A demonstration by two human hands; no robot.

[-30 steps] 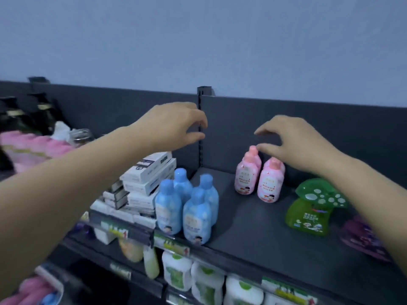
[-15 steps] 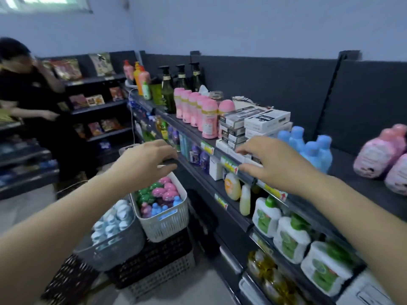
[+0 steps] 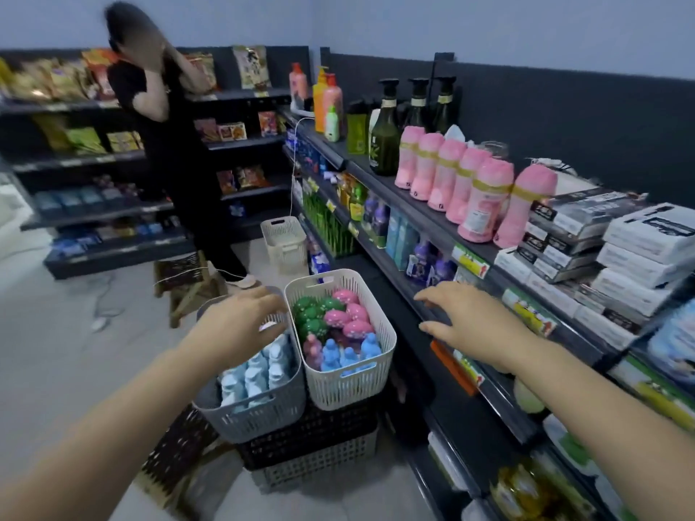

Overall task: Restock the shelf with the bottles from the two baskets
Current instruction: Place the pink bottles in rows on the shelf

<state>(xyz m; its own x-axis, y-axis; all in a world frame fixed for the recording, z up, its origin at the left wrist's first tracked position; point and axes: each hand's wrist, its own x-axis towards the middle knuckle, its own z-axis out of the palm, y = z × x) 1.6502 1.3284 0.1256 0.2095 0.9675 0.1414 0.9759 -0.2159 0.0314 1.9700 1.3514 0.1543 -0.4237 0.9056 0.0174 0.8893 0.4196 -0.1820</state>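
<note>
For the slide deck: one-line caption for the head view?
Open left hand and right hand reach toward grey plastic basket of pale-blue bottles and white plastic basket of green, pink, blue bottles.

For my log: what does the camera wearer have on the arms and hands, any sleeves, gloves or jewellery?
Nothing worn shows. The left hand and right hand are bare, with no gloves and no ring visible. The left forearm and right forearm are uncovered to the frame edge: no sleeve, watch, bracelet or marking in view.

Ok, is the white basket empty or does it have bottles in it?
Not empty. The white basket holds green, pink and blue bottles, packed close and reaching nearly to its rim.
</note>
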